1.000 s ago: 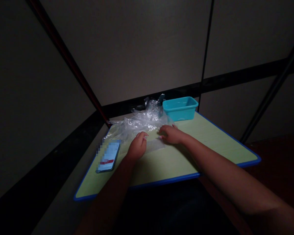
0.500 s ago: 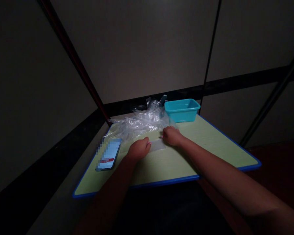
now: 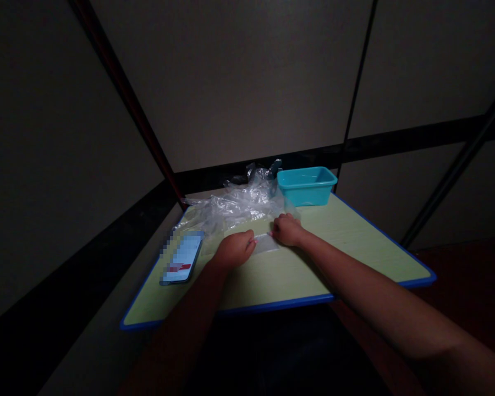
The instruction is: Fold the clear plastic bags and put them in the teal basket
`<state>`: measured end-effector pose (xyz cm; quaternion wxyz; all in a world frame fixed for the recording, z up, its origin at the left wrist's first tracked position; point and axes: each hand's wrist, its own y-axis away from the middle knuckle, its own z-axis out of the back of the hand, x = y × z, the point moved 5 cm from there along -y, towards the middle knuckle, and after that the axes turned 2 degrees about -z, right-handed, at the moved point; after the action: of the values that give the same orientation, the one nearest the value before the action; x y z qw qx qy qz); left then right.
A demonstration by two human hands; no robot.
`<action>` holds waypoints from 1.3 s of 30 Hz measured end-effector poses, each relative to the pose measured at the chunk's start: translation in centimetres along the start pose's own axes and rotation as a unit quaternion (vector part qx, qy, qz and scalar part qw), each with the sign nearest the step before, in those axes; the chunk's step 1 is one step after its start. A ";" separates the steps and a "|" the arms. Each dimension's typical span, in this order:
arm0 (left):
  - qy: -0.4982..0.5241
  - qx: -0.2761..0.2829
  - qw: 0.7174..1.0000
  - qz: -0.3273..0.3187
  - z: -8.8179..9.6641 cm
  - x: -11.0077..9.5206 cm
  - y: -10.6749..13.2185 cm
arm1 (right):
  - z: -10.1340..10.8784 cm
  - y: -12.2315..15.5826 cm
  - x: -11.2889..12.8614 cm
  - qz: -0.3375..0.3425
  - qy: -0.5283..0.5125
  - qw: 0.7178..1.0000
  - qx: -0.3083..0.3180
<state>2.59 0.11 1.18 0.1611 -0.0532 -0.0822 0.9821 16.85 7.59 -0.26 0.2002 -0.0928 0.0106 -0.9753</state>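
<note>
A small clear plastic bag (image 3: 267,244) lies low over the table between my two hands. My left hand (image 3: 235,247) is closed in a pinch at the bag's left top corner. On the other side my right hand (image 3: 287,229) pinches the right end of its top edge, with curled fingers. Small pink spots show at both pinches; I cannot make out whether they are part of the bag. Just beyond my hands spreads a crumpled heap of clear plastic bags (image 3: 247,199).
A turquoise plastic basket (image 3: 307,192) stands at the table's back right. To the left of my left hand lies a phone (image 3: 185,256) with a lit, partly blurred screen. The pale green table (image 3: 272,283) has a blue edge, and wall panels rise behind it.
My right hand has shifted slightly left and down, closer to my left hand. The bag's top edge now runs between the two pinches.
</note>
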 end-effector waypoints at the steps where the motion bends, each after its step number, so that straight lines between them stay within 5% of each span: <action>1: -0.004 0.004 1.000 -0.002 -0.1 0.0 0.0 | 0.0 0.0 -0.1 -0.006 -0.005 1.000 -0.003; 6: 0.047 -0.048 0.997 0.035 0.0 0.9 -0.2 | 0.4 -0.3 -0.7 -0.036 -0.022 0.999 -0.021; 11: 0.122 -0.090 0.987 -0.055 0.0 0.6 -0.4 | 0.6 -0.5 -1.3 -0.049 -0.046 0.998 0.003; 22: 0.113 -0.022 0.990 -0.077 -1.0 0.6 -0.3 | 0.6 0.1 -0.6 -0.061 -0.071 0.995 0.022; 30: 0.124 -0.020 0.989 -0.071 -1.1 0.8 -0.4 | 0.3 0.0 -0.5 -0.036 -0.165 0.985 0.026; 35: 0.130 -0.026 0.988 -0.080 -1.3 1.0 -0.5 | 0.2 -0.3 -1.4 -0.094 -0.130 0.987 0.001; 39: 0.135 -0.025 0.987 -0.079 -1.4 1.0 -0.5 | -0.4 -0.5 -1.2 -0.086 -0.203 0.975 0.024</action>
<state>1.96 1.09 -0.14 0.2465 -0.1824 -0.0885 0.9477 17.65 8.46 -0.84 0.1154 -0.2844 -0.0615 -0.9497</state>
